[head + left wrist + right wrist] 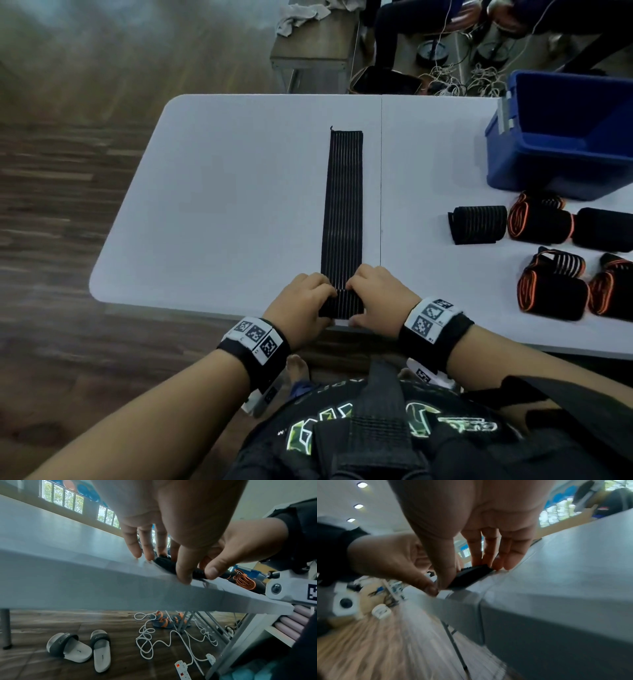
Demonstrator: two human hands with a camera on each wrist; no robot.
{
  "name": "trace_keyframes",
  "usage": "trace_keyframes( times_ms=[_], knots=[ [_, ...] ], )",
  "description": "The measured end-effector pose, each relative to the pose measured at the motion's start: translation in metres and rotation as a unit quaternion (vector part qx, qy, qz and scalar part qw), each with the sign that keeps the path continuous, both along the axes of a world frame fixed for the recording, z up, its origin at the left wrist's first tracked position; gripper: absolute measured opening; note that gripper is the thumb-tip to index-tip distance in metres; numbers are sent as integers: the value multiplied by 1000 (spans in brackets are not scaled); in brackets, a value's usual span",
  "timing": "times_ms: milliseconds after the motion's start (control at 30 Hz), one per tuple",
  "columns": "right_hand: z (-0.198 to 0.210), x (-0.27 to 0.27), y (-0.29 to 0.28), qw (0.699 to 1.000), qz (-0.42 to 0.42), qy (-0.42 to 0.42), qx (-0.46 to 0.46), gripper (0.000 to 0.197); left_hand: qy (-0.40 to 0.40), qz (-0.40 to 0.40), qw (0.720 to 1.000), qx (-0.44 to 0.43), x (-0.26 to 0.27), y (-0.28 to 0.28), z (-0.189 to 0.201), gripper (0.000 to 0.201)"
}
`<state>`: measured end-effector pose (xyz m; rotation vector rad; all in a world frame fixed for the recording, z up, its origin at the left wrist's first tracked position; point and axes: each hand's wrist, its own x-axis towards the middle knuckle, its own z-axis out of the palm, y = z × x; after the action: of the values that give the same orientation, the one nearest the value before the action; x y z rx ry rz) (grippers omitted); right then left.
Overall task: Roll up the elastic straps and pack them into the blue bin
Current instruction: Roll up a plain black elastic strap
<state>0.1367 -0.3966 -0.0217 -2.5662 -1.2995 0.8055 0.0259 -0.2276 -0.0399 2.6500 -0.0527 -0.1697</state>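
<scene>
The blue bin (561, 137) runs off the right edge of the head view, so its far wall and most of its inside cannot be seen, and the rolled straps (541, 222) beside it on the surface (222, 205) are likewise cut by that edge at the right. The near end of the black strap (342, 205) is covered at both sides by the left hand (301, 305) and the right hand (376, 298), so how many turns it has cannot be told. The right wrist view is smeared below the surface edge, leaving the floor there unreadable.
</scene>
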Motion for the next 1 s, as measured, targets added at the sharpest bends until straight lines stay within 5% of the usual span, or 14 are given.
trace_keyframes(
  times_ms=[267, 533, 667, 833, 1000],
  knots=[
    [-11, -14, -12, 996, 28, -79, 42, 33, -58, -15, 998, -4, -6, -6, -6, 31],
    [-12, -9, -13, 993, -77, 2, 92, 29, -17, 85, 993, -81, 0, 2, 2, 31],
    [-2, -4, -14, 979, -173, 60, 86, 22, 49, 210, 963, -162, 7, 10, 2, 28],
    [-1, 3, -11, 946, -279, 126, 108, 26, 86, 264, 940, -196, 19, 12, 2, 11],
    [-4, 7, -11, 930, -312, 150, 124, 26, 99, 334, 888, -300, 19, 13, -1, 7]
  ],
)
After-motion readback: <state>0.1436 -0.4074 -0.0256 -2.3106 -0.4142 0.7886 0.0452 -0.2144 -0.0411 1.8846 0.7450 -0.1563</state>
